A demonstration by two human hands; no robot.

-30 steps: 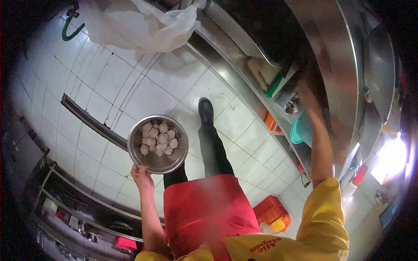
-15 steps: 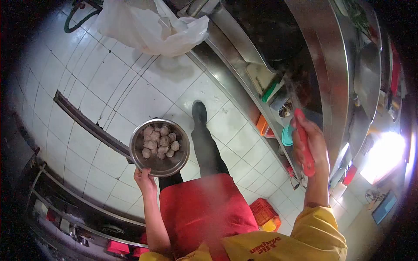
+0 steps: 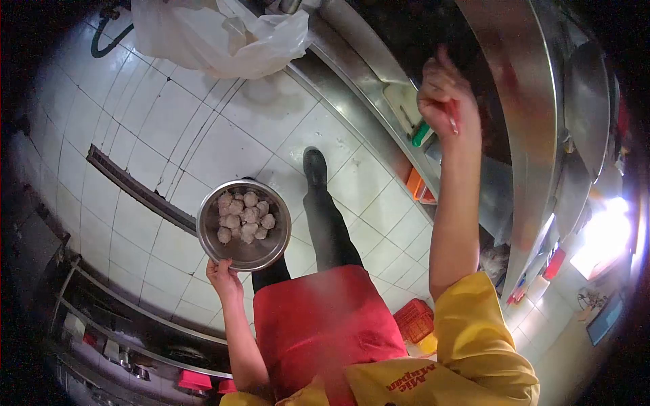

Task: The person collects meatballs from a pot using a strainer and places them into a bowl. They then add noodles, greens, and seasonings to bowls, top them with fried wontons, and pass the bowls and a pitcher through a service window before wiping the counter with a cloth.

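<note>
Lower centre of frame: a red apron (image 3: pixel 325 325) over a yellow shirt (image 3: pixel 474 345); the red lettering on the shirt is cut by the bottom edge and too distorted to read for certain.
Left hand: left hand (image 3: pixel 223 279), lower left of centre, fingers closed under the near rim of a steel bowl (image 3: pixel 244 250) and gripping it from below.
Bowl contents: a heap of pale round meatballs (image 3: pixel 244 218) lying toward the far side of the bowl.
Right hand: right hand (image 3: pixel 448 101), upper right, raised beside the steel counter (image 3: pixel 521 101) – fingers curled together around a thin red-handled tool (image 3: pixel 452 120).
Hard to make out: the tool's working end is hidden behind the hand; its kind cannot be told.
Surroundings: white plastic bag (image 3: pixel 217 34) at top, a black shoe (image 3: pixel 315 168) on the tiled floor (image 3: pixel 169 128) – shelf items under the counter are small and blurred.
</note>
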